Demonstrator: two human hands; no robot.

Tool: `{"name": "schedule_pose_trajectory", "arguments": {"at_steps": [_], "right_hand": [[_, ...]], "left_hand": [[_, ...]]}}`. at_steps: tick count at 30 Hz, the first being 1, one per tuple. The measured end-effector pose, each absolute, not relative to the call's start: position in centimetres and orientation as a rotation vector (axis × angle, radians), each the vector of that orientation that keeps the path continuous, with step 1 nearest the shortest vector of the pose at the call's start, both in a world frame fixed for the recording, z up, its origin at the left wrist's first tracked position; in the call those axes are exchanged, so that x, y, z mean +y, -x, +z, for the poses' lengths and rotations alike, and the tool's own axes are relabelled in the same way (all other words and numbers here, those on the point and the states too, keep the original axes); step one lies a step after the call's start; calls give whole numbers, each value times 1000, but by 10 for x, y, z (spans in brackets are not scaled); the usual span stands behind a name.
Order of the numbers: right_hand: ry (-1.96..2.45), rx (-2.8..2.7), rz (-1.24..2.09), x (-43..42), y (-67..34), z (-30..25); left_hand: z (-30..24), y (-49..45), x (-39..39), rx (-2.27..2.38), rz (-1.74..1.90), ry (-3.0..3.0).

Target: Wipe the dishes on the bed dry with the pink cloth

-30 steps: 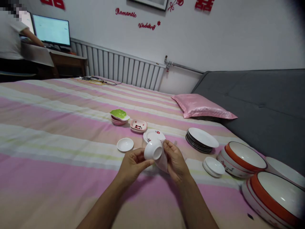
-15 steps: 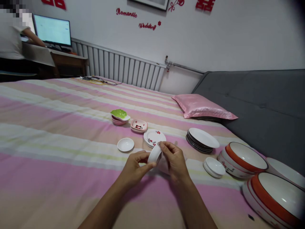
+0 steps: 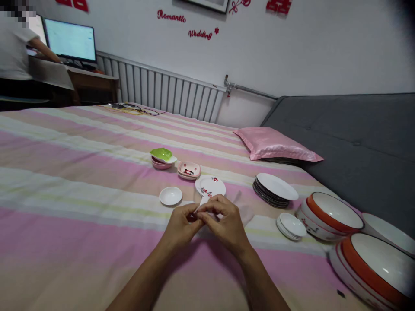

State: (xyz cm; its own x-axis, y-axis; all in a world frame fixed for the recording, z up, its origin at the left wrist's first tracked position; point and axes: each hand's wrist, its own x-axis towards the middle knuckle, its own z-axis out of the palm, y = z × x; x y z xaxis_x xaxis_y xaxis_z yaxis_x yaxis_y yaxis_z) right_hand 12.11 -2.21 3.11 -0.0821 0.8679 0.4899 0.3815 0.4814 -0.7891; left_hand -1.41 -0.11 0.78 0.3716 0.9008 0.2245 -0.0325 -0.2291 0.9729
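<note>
Both hands meet over the bed in the middle of the view. My left hand [image 3: 183, 224] is closed on the left side of a small white dish [image 3: 203, 201], which is seen nearly edge-on and mostly hidden by fingers. Across from it, my right hand [image 3: 223, 218] pinches the same dish near the left fingertips. Thin clear plastic film [image 3: 247, 214] hangs out behind the right hand. Just beyond are white plates with red flowers [image 3: 210, 183], and a shallow white saucer [image 3: 170, 196] lies to the left.
Farther back are a green leaf-shaped dish [image 3: 162, 154] on pink bowls and square pink dishes [image 3: 189, 169]. To the right stand stacked plates [image 3: 277, 188], small saucers [image 3: 292, 225] and large orange-rimmed bowls [image 3: 337, 216]. A pink pillow [image 3: 279, 144] lies behind. A person [image 3: 16, 56] sits at the desk.
The white dish has turned to a thinner edge and is more covered by fingers. My right hand has moved left and down, its fingertips now close to my left hand's.
</note>
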Motion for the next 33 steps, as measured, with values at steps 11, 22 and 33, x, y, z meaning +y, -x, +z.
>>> {"name": "schedule_pose_trajectory", "arguments": {"at_steps": [11, 22, 33], "right_hand": [[1200, -1338, 609, -14, -129, 26], [1113, -1004, 957, -6, -139, 21], [1017, -1123, 901, -3, -130, 11]], "left_hand": [[11, 15, -3, 689, 949, -1553], [12, 16, -6, 547, 987, -1156], [22, 19, 1, 475, 1295, -407]]}}
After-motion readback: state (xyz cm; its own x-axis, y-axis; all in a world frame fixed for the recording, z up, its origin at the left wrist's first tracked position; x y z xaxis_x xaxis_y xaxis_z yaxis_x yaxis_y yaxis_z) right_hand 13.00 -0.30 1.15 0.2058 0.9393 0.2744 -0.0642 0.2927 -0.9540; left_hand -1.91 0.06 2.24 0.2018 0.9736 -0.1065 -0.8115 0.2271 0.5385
